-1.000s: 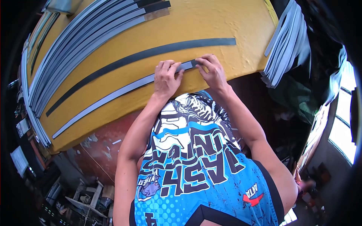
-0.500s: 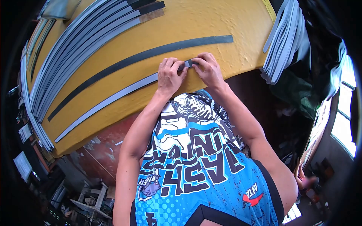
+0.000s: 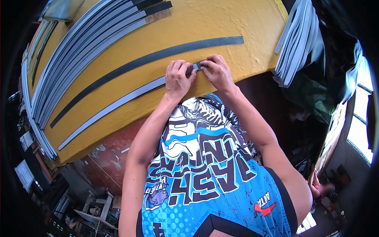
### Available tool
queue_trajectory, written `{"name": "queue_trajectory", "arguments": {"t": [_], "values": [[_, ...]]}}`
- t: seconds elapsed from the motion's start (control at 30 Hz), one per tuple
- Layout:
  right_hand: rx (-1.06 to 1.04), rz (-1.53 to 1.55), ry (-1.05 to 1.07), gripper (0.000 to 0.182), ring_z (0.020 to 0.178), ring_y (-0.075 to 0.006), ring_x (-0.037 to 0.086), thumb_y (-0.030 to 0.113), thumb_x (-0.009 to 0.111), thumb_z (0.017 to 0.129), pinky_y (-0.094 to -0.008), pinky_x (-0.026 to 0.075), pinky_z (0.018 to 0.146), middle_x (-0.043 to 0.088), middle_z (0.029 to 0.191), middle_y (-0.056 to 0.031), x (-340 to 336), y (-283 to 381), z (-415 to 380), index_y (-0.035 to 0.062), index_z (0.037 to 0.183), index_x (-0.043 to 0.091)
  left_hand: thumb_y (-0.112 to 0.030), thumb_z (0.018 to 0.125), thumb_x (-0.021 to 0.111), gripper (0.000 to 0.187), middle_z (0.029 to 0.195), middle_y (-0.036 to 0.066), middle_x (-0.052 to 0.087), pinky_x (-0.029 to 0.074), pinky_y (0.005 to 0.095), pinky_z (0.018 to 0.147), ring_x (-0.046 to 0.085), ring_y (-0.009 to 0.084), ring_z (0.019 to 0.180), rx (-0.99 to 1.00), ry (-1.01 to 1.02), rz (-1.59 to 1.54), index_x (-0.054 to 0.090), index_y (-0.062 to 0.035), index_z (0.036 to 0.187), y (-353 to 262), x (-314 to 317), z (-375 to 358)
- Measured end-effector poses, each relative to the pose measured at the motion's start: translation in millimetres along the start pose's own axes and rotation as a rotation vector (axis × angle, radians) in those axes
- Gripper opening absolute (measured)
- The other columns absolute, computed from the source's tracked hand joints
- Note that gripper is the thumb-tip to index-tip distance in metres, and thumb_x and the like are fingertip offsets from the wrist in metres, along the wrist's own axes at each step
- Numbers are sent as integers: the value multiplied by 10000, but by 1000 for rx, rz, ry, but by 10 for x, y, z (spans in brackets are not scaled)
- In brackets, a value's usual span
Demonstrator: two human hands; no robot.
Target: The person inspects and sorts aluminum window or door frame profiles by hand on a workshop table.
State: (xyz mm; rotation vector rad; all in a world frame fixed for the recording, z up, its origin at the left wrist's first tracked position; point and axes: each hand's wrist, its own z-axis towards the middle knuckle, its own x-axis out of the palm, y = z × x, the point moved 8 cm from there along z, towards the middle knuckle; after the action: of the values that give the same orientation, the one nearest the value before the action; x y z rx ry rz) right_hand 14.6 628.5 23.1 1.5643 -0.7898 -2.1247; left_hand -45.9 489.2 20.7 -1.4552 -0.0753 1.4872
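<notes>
Hardly anything moved since the earlier frames: both hands stay at the right end of the grey strip (image 3: 118, 103), maybe crept a hair closer together, strip end now almost fully covered. Left hand (image 3: 177, 81) lies palm-down on the strip, fingers (image 3: 182, 68) curled and closed, pressing onto it near its end. Right hand (image 3: 218, 74) sits just beside it, touching the same end, fingers (image 3: 208, 63) bent and pinched down on the dark tip; cannot tell whether the tip is gripped or only pressed flat. The grey strip runs from the hands leftward and down along the near edge of the yellow bench (image 3: 221, 23), lying flat on it. Farther from the person than the grey strip, roughly parallel and apart from it, lies a long black strip (image 3: 150, 58), untouched. Farther still, by the bench's far left edge, a bundle of grey and black strips (image 3: 87, 39) lies side by side. Off the right end of the bench a stack of grey strips (image 3: 296, 43) hangs over, well apart from the hands. Below the hands, the person's blue printed shirt (image 3: 209, 173) fills the view.
</notes>
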Motion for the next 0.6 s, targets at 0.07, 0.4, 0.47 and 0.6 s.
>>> {"name": "queue_trajectory", "arguments": {"t": [0.07,0.4,0.47,0.6], "values": [[1,4,1,163,991,-299,589,96,731,798,-394,502,870,630,1026,-112,-8,3,3,30,948,731,-176,767,781,204,950,88,641,473,414,859,593,292,953,0,3,0,708,-52,912,-1,5,4],[8,28,-15,169,997,-305,589,90,729,801,-395,498,872,633,1029,-118,-15,-20,-3,28,958,723,-192,792,778,252,961,94,643,474,409,862,588,296,948,47,20,-37,717,-33,977,45,-17,-37],[3,38,-24,172,995,-306,589,87,729,801,-396,498,871,633,1028,-119,-5,-38,-10,28,962,722,-202,799,776,275,968,97,643,474,409,864,587,297,951,66,16,-39,719,-31,1006,39,-47,-83],[3,54,-21,172,992,-310,588,84,727,800,-398,497,867,633,1023,-122,-16,-39,-7,28,962,719,-225,802,779,320,984,103,642,472,413,868,586,298,960,95,-10,3,714,-28,1046,0,-67,-101]]}}
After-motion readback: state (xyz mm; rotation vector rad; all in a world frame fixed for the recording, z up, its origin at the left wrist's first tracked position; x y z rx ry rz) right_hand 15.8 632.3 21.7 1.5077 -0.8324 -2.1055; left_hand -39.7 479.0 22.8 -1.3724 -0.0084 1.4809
